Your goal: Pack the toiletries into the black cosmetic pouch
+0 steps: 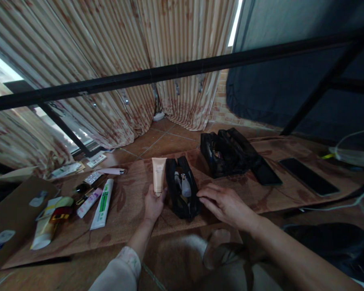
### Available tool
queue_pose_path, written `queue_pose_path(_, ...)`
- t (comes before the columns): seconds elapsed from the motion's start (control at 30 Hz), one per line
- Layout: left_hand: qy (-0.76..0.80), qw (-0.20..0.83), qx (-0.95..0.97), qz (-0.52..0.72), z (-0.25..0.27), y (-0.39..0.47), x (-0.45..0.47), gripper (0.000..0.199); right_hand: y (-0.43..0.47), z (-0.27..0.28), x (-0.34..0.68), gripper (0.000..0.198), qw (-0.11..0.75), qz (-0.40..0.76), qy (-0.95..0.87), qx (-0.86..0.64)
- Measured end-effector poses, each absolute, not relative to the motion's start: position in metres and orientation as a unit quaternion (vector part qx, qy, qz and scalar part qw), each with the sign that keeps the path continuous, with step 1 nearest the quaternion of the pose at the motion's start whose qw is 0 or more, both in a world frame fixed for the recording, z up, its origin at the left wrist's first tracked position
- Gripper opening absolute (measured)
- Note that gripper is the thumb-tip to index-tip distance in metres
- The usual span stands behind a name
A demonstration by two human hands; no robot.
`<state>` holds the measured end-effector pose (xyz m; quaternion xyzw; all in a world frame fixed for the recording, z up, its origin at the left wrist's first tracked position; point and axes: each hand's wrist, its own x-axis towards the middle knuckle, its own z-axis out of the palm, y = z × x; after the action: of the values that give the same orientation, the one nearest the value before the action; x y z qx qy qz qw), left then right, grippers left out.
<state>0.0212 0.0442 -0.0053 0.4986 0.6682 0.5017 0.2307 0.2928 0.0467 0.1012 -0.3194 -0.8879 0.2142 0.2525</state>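
Note:
An upright beige squeeze tube (pixel 158 176) is gripped near its cap by my left hand (pixel 154 205), just left of a black mesh pouch (pixel 188 210). The pouch lies unzipped on the brown cloth, and a small clear bottle (pixel 186 186) with other small items shows inside it. On the pouch's right side, my right hand (pixel 223 202) has its fingers closed together, the tips pinching the edge. Just what those fingertips grasp is partly hidden.
A white-green tube (pixel 104 204), a pink-purple box (pixel 89 203), a cream tube (pixel 44 232) and a cardboard box (pixel 21 214) lie to the left. Another black pouch (pixel 227 155), a dark tablet (pixel 265 171) and a phone (pixel 309 176) are right. A black metal bar (pixel 151 74) crosses behind.

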Motion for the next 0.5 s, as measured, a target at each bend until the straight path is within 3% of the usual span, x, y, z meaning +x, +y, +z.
queue_pose_path(0.5,0.654,0.234,0.489,0.527,-0.016,0.046,0.018,0.034,0.048,0.100,0.293,0.018,0.253,0.213,-0.887,-0.322)
